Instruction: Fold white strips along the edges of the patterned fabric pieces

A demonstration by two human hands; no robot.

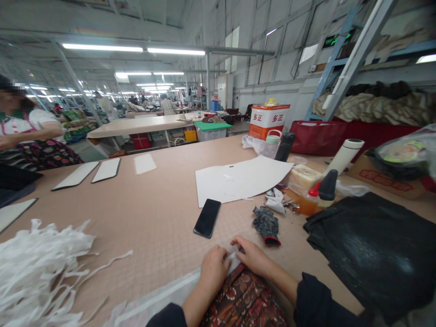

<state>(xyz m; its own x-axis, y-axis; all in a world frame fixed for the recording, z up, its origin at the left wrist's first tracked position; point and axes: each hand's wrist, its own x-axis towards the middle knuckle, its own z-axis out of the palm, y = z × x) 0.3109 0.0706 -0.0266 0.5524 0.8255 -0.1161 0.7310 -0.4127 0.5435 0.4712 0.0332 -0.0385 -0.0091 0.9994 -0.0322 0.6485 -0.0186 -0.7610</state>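
Note:
My left hand (214, 269) and my right hand (251, 255) meet at the table's near edge, fingers curled and pinching a small white piece (233, 259) between them. Below them lies a dark red patterned fabric (243, 299) and a pale fabric strip (163, 297). A black phone (207, 217) lies just beyond my left hand. A dark knitted glove with a red cuff (267, 225) rests beyond my right hand.
White cut strips (37, 268) pile at the left. White paper patterns (238, 179), bottles (318, 193), a white flask (344, 156) and black material (371, 245) sit on the right. A person in a patterned skirt (30, 136) works at far left, near flat panels (88, 171).

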